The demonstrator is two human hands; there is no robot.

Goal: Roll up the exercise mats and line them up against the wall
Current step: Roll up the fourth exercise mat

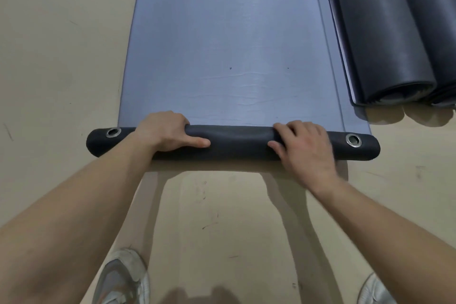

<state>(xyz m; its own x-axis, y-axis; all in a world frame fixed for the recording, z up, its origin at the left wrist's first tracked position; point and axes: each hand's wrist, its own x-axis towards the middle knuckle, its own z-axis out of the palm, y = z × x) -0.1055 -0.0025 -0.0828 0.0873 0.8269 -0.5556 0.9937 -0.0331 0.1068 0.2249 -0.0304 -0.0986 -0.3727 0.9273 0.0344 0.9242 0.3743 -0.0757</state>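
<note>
A blue-grey exercise mat [222, 44] lies flat on the floor and stretches away from me. Its near end is curled into a thin dark roll [237, 142] with a metal eyelet near each end. My left hand [167, 131] grips the roll left of centre, fingers over the top and thumb along the front. My right hand [303, 148] presses on the roll right of centre, fingers curled over it. A second flat mat edge [345, 81] shows under the right side.
Two dark rolled mats [385, 32] lie side by side at the right, parallel to the flat mat. The floor [61, 57] is beige and scuffed. My two grey-white shoes [123, 276] stand at the bottom edge.
</note>
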